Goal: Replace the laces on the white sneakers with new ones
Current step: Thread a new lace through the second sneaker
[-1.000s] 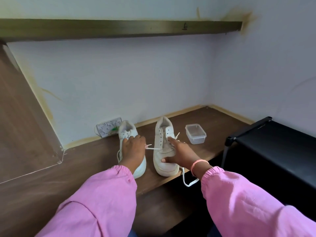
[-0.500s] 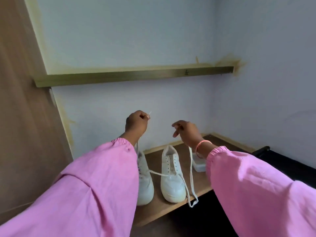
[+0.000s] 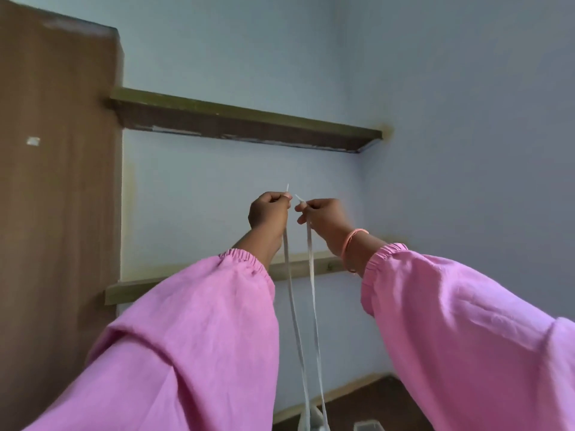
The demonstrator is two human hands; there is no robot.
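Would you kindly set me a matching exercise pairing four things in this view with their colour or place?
Things:
1. left hand
2. wristband
3. sleeves
4. upper shelf

Descriptions:
A. pink, gathered at the cuffs
B. orange, on the right wrist
C. fixed to the wall above the hands
D. pinches one tip of the white lace

Pairs: 1-D, 2-B, 3-A, 4-C. The right hand pinches the lace's other tip.

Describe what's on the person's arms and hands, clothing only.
Both arms wear loose pink sleeves, left sleeve and right sleeve, each gathered into an elastic cuff short of the wrist. The right wrist carries a thin orange band. Left hand and right hand are bare, without gloves.
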